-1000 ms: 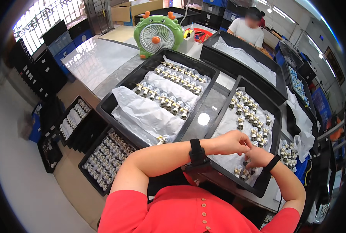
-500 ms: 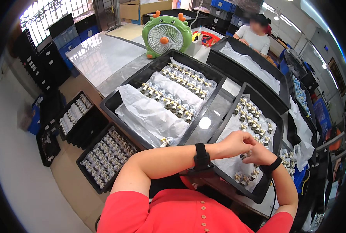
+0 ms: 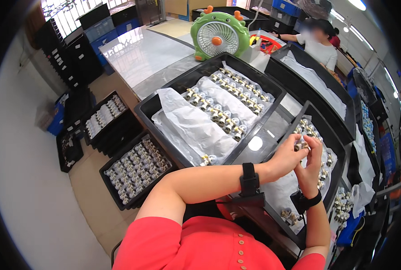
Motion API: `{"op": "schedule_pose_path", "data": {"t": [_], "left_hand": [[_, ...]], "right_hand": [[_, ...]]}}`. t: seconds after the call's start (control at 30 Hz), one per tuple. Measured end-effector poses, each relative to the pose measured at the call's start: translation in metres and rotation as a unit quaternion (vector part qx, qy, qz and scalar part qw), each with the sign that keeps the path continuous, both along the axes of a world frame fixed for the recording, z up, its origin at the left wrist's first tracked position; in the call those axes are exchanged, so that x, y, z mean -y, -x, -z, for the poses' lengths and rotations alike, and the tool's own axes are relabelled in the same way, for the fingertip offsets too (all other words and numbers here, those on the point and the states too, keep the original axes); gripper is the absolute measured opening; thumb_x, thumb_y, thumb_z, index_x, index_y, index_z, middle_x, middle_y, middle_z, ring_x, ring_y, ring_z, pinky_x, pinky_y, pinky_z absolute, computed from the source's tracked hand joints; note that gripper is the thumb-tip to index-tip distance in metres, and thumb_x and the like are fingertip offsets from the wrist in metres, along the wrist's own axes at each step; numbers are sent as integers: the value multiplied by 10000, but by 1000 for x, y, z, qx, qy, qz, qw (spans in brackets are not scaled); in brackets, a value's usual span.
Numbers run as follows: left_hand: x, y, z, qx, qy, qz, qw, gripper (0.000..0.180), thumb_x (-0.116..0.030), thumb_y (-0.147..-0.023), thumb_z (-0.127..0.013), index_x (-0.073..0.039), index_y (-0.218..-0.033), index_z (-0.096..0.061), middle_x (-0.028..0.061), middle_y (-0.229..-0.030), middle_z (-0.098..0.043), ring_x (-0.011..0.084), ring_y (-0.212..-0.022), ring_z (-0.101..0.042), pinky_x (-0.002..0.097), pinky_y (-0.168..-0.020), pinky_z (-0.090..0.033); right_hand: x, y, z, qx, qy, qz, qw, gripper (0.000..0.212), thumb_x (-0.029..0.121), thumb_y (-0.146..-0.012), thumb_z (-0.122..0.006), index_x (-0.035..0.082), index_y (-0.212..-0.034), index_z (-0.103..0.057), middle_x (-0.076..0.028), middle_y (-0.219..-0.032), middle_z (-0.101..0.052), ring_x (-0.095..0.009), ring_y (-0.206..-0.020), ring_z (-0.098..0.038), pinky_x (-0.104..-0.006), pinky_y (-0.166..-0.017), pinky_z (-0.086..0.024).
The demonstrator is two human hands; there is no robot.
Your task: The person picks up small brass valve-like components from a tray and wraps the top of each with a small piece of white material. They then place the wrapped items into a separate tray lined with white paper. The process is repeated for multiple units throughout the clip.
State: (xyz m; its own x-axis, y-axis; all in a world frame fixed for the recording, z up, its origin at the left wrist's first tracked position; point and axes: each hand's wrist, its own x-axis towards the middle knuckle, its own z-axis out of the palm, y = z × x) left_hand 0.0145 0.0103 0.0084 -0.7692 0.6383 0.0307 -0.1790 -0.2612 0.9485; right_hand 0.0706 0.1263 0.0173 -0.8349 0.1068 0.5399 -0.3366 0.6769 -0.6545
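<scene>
A small figurine (image 3: 301, 146) with dark and pale parts is pinched between the fingertips of both hands. My left hand (image 3: 281, 161) reaches in from the left, its fingers closed on one side of the figurine. From the near side, my right hand (image 3: 309, 173) grips it with thumb and fingers. Both hands are over a black tray (image 3: 340, 135) lined with white paper, where several similar figurines (image 3: 325, 167) lie; the hands partly cover them. More sit at the tray's near end (image 3: 289, 217).
Left of the hands, a larger black tray (image 3: 171, 150) holds rows of white-and-yellow figurines between paper sheets. A green fan (image 3: 219, 36) stands behind it. Filled trays (image 3: 137, 168) sit low at the left. Across the table, a person (image 3: 317, 47) reaches sideways beside another paper-lined tray (image 3: 306, 83).
My view has turned, shifting the scene rightward. Both hands have lifted away from the tray's near part, and the figurine now shows between the fingertips. The other person's arm has stretched out.
</scene>
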Motion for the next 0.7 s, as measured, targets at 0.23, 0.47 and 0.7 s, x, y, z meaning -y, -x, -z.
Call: {"op": "schedule_pose_path", "data": {"t": [0.23,0.47,0.7], "left_hand": [[3,2,1,-5,4,9,1000,543,-205,-883,-583,-14,-1339,-360,146,-1269,-462,199,-1103,-486,323,-915,-408],[-8,6,14,-8,-96,23,995,553,-73,-859,-594,-19,-1349,-346,128,-1233,-448,148,-952,-578,274,-819,-475],[13,9,-13,65,-109,75,989,458,-245,-957,-530,-52,-1345,-383,38,-1183,-541,132,-1013,-571,279,-861,-461]], "right_hand": [[-3,-6,8,-37,-97,-6,995,680,-57,-646,-693,56,-1272,-453,-137,-1227,-459,-294,-1172,-464,-379,-983,-388],[-8,-9,6,-9,-1,4,1000,717,-38,-727,-658,45,-1372,-355,-121,-1370,-414,-241,-1248,-439,-347,-1014,-374],[-15,-8,-3,-18,7,-14,1000,782,1,-687,-719,71,-1379,-362,-108,-1341,-463,-245,-1224,-469,-352,-984,-387]]}}
